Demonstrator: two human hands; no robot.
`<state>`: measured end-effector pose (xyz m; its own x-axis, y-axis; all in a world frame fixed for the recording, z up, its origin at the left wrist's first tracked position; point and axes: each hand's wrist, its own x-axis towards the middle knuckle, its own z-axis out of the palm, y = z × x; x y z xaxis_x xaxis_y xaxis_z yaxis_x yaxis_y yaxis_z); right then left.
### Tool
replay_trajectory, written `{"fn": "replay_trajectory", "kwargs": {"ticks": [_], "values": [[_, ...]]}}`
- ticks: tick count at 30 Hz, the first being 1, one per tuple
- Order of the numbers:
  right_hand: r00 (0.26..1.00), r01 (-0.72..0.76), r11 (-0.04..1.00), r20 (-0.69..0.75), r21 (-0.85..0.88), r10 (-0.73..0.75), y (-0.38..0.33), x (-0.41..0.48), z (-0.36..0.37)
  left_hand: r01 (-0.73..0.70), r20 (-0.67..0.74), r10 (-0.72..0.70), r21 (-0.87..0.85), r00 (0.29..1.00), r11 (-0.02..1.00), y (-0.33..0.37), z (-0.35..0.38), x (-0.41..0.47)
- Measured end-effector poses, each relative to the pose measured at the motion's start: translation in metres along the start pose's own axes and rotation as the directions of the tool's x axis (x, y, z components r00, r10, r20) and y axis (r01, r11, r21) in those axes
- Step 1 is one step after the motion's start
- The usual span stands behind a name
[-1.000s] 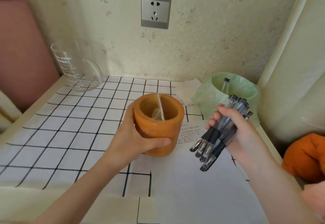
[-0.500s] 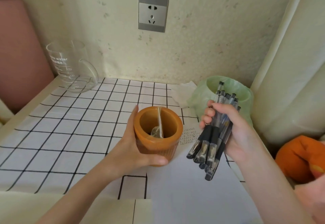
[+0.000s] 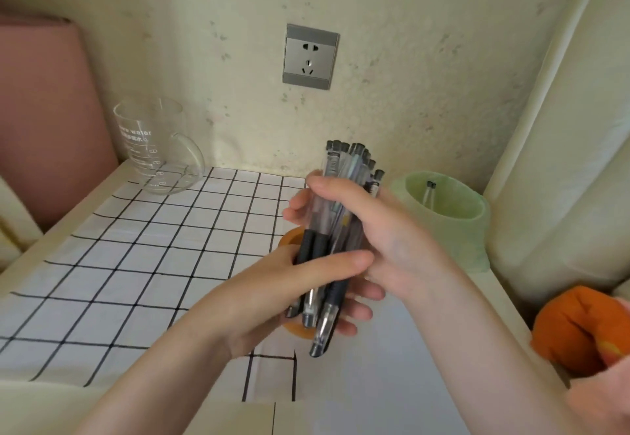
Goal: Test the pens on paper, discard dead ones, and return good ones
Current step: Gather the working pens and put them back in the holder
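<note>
The bundle of pens point(image 3: 341, 175) is clasped round its clear barrels by the right hand point(image 3: 385, 240), fingers curled fully about it, end caps up and tips down. The orange cup point(image 3: 289, 237) has been let go by the left hand point(image 3: 272, 294), which has been brought across to the bundle's dark lower ends. These are pinched between its thumb on top and its fingers beneath. A single pen is probably about to be drawn out for testing. The cup is left on the table beneath both hands, mostly hidden. The paper point(image 3: 375, 376) lies just in front. The green bin point(image 3: 453, 226), with at least one pen inside, stands to the right.
</note>
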<state>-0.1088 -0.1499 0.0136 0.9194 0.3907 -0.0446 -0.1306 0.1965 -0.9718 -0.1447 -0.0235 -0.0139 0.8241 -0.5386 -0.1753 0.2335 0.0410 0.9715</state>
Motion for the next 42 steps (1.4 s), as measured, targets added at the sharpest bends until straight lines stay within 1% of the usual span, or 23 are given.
{"fn": "replay_trajectory", "kwargs": {"ticks": [3, 6, 8, 10, 13, 14, 18, 21, 23, 26, 28, 29, 30, 32, 34, 36, 38, 40, 42], "values": [[0.997, -0.013, 0.968, -0.083, -0.249, -0.008, 0.004, -0.001, -0.002, -0.001, 0.001, 0.001, 0.049, 1.0, 0.999, -0.002, -0.001, 0.0], [0.982, -0.019, 0.875, -0.173, -0.484, -0.074, 0.011, -0.003, -0.013, -0.038, -0.045, 0.041, 0.074, 0.998, 0.997, -0.004, -0.001, -0.002], [0.982, -0.027, 0.837, -0.17, -0.547, -0.08, 0.018, -0.006, -0.02, -0.07, -0.076, 0.075, 0.071, 0.994, 0.995, -0.006, -0.002, -0.001], [0.98, 0.015, 0.854, -0.164, -0.52, -0.117, 0.027, -0.012, -0.026, -0.074, -0.14, 0.079, 0.041, 0.987, 0.996, -0.01, -0.006, 0.0], [0.955, 0.119, 0.856, -0.178, -0.504, -0.237, 0.03, -0.019, -0.027, -0.047, -0.209, 0.051, 0.025, 0.977, 0.999, -0.017, -0.01, 0.004], [0.949, 0.128, 0.863, -0.193, -0.489, -0.25, 0.031, -0.02, -0.026, -0.038, -0.213, 0.044, 0.032, 0.976, 0.999, -0.018, -0.009, 0.005], [0.957, 0.093, 0.89, -0.206, -0.446, -0.203, 0.03, -0.015, -0.019, -0.048, -0.233, 0.056, 0.039, 0.971, 0.998, -0.021, -0.007, 0.006], [0.944, 0.135, 0.894, -0.22, -0.427, -0.247, 0.033, -0.009, -0.017, -0.062, -0.258, 0.057, -0.009, 0.964, 0.998, -0.019, -0.01, 0.004], [0.926, 0.194, 0.932, -0.256, -0.306, -0.277, 0.032, -0.004, -0.02, -0.078, -0.274, 0.064, -0.041, 0.96, 0.996, -0.017, -0.014, 0.003], [0.911, 0.239, 0.964, -0.318, -0.113, -0.263, 0.028, 0.003, -0.024, -0.092, -0.307, 0.059, -0.096, 0.95, 0.991, -0.019, -0.024, 0.004], [0.902, 0.244, 0.968, -0.355, -0.056, -0.247, 0.028, 0.008, -0.027, -0.098, -0.331, 0.056, -0.111, 0.942, 0.989, -0.023, -0.03, 0.005], [0.897, 0.24, 0.969, -0.369, -0.058, -0.244, 0.029, 0.011, -0.028, -0.107, -0.342, 0.058, -0.126, 0.938, 0.986, -0.024, -0.033, 0.006], [0.889, 0.237, 0.968, -0.383, -0.083, -0.251, 0.03, 0.014, -0.03, -0.118, -0.356, 0.06, -0.142, 0.933, 0.983, -0.025, -0.035, 0.007], [0.867, 0.239, 0.95, -0.397, -0.2, -0.301, 0.034, 0.019, -0.032, -0.136, -0.381, 0.072, -0.144, 0.922, 0.98, -0.027, -0.039, 0.008], [0.86, 0.241, 0.907, -0.357, -0.344, -0.364, 0.039, 0.022, -0.031, -0.14, -0.396, 0.076, -0.134, 0.915, 0.981, -0.027, -0.042, 0.007], [0.87, 0.222, 0.858, -0.302, -0.463, -0.389, 0.046, 0.024, -0.028, -0.144, -0.391, 0.082, -0.133, 0.917, 0.981, -0.027, -0.044, 0.006], [0.885, 0.201, 0.83, -0.267, -0.52, -0.381, 0.051, 0.026, -0.024, -0.138, -0.392, 0.077, -0.129, 0.917, 0.982, -0.027, -0.044, 0.006], [0.882, 0.201, 0.818, -0.263, -0.539, -0.391, 0.052, 0.027, -0.022, -0.127, -0.4, 0.068, -0.123, 0.914, 0.984, -0.026, -0.044, 0.005], [0.885, 0.179, 0.772, -0.244, -0.61, -0.398, 0.052, 0.028, -0.022, -0.125, -0.401, 0.068, -0.116, 0.913, 0.985, -0.024, -0.042, 0.005]]}}
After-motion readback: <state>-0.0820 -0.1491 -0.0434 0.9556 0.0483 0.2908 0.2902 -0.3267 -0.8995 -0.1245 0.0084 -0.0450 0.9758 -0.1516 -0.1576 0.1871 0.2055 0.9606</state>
